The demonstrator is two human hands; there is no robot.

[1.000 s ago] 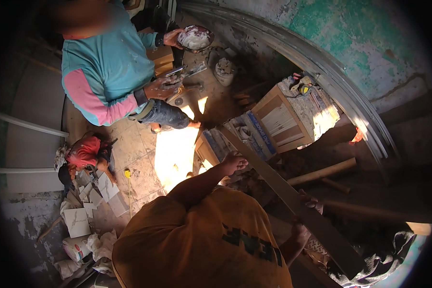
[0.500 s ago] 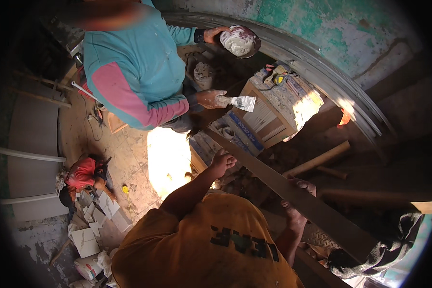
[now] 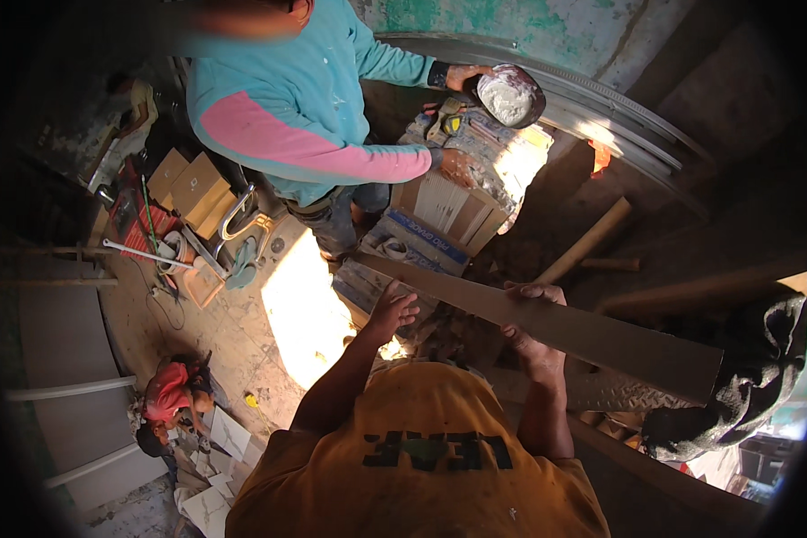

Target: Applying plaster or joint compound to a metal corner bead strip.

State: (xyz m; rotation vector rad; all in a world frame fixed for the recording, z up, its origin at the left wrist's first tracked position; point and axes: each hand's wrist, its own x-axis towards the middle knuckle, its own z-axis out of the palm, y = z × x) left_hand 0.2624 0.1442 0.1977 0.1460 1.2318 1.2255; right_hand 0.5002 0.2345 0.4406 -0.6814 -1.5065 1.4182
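Note:
My right hand (image 3: 533, 352) grips a long flat grey-brown board (image 3: 623, 347), fingers over the far edge and thumb at the near one. My left hand (image 3: 394, 312) is at the board's narrower-looking far end, fingers spread, touching or just beside its edge. Beyond the board lie boxes or slabs with blue labels (image 3: 421, 235) and a dusty wooden cabinet (image 3: 439, 202), its top holding tools and a yellow tape measure (image 3: 454, 124).
A co-worker in teal (image 3: 287, 117) holds a bowl of white paste (image 3: 509, 99). A person in red (image 3: 164, 394) crouches by broken tiles (image 3: 231, 435); another (image 3: 136, 108) is farther back. Cartons (image 3: 193, 188), a wooden pole (image 3: 583, 238), metal channels (image 3: 646, 134) and dark cloth (image 3: 753, 377) surround me.
The board's near end has swung up and rightward, lying flatter across my view. My left fingers have spread. The co-worker moved right with the bowl. More of the back left shows.

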